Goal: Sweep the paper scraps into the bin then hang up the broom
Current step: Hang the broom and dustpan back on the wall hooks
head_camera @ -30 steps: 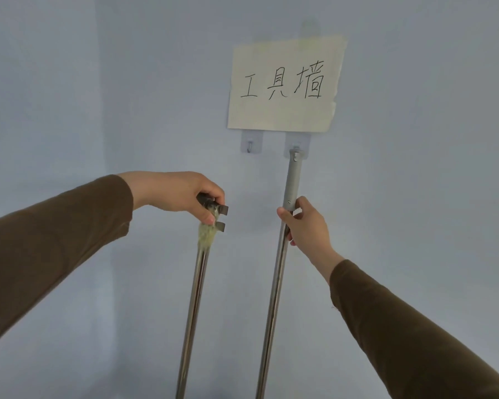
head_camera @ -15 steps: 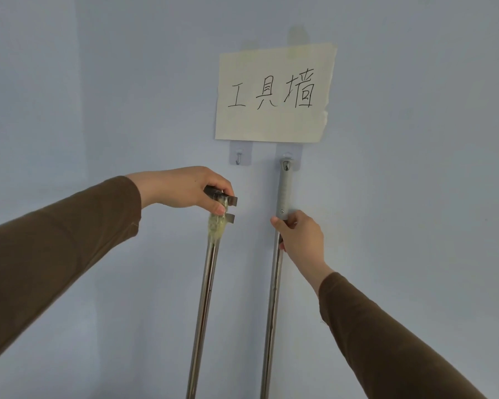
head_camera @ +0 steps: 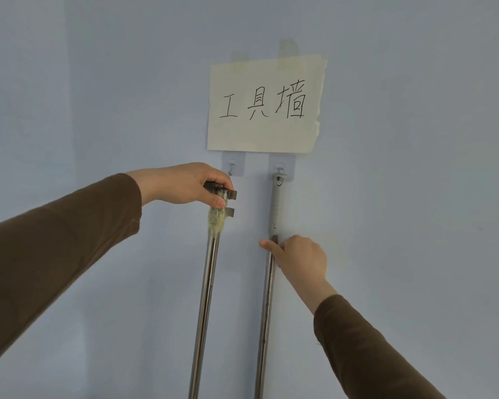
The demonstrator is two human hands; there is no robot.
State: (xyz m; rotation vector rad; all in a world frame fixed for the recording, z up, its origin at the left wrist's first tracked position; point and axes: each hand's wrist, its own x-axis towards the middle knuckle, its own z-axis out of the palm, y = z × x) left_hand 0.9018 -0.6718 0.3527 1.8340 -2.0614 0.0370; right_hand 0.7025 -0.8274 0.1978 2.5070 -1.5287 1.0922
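Two long metal poles stand upright against a pale blue wall. The right pole (head_camera: 267, 306) has a grey grip whose top loop hangs on the right wall hook (head_camera: 280, 169). My right hand (head_camera: 298, 259) is closed around this pole just below the grey grip. The left pole (head_camera: 206, 298) ends in a dark metal bracket with yellowish glue under it. My left hand (head_camera: 189, 182) grips that bracket, just below and left of the bare left wall hook (head_camera: 231, 170). The lower ends of both poles are out of view.
A cream paper sign (head_camera: 264, 103) with handwritten characters is taped to the wall directly above the two hooks. The wall turns a corner at the far left.
My left hand has raised the left pole's top closer to the left hook. My right hand has slid down the right pole below the grey grip, and the view has tilted up.
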